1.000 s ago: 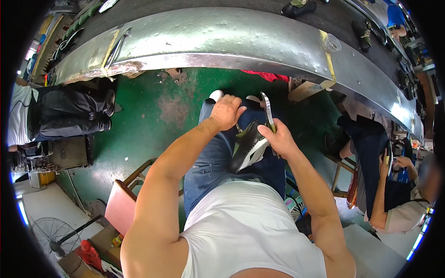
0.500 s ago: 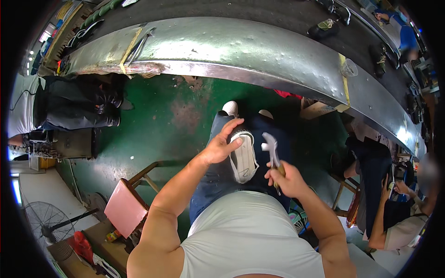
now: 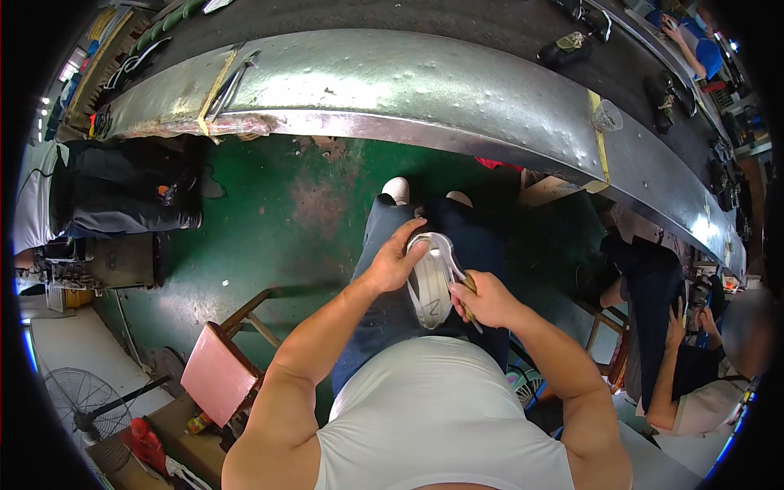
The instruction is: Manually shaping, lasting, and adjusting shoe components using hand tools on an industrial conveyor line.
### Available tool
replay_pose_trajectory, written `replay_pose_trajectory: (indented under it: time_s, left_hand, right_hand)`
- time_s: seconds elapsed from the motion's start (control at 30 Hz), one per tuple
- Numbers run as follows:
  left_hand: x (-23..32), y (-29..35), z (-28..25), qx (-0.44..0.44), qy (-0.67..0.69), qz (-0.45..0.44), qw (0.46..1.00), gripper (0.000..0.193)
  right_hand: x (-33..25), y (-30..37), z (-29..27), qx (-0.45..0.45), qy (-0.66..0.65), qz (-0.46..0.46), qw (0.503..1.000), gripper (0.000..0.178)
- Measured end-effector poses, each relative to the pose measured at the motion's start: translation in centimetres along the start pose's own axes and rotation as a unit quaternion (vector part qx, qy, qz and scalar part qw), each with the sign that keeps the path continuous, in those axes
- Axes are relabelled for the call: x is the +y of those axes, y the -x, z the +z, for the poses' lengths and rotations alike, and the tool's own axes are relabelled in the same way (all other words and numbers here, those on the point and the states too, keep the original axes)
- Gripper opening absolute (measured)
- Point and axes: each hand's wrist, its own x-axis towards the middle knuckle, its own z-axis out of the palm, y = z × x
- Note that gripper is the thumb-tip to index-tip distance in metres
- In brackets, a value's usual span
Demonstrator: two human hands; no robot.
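Observation:
A white shoe [image 3: 431,294], sole side up with a dark mark at its near end, lies across my thighs. My left hand [image 3: 390,266] is closed on the far left end, its thumb over the bottom edge and its index finger stretched along the side. Gripped in my right hand [image 3: 490,300] are lasting pincers [image 3: 469,282] with yellowish handles. Their metal head meets the far right edge of the shoe; whether the jaws are closed on the material I cannot tell.
A dented metal-edged bench [image 3: 425,82] with a dark top curves ahead, bearing dark shoes [image 3: 565,49] and another hand tool [image 3: 232,86]. At the left stand a pink-topped stool [image 3: 216,374] and a fan [image 3: 77,408]. Co-workers sit at both sides; one person's hand [image 3: 676,327] shows at right.
My right hand has brought the pincers left and down onto the far end of the shoe. My left hand has closed in on the shoe's edge.

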Motion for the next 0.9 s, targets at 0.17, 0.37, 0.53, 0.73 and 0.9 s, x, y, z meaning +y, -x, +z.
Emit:
replay_pose_trajectory:
  time_s: [0.17,0.37,0.53,0.73,0.9]
  left_hand:
    - [-2.2,-1.1,0.9,0.06,0.072,0.018,0.995,0.047]
    - [-1.0,-1.1,1.9,0.028,-0.013,0.026,0.999,0.049]
    - [-2.2,-1.4,2.3,0.007,0.009,-0.018,1.0,0.048]
    - [-4.5,-2.6,2.6,0.051,0.072,-0.018,0.996,0.04]
    - [-3.1,-3.7,3.3,0.09,0.116,-0.035,0.989,0.036]
  right_hand:
    - [3.5,-1.5,1.4,0.142,0.163,-0.132,0.967,0.025]
    - [-1.8,0.5,-3.0,-0.059,-0.065,0.045,0.995,0.024]
    - [-2.7,-0.6,-3.1,-0.073,-0.003,0.094,0.993,0.022]
    - [2.8,-2.9,-1.8,0.144,0.302,-0.137,0.932,0.028]
    - [4.6,-3.4,-2.2,0.172,0.264,-0.152,0.937,0.03]
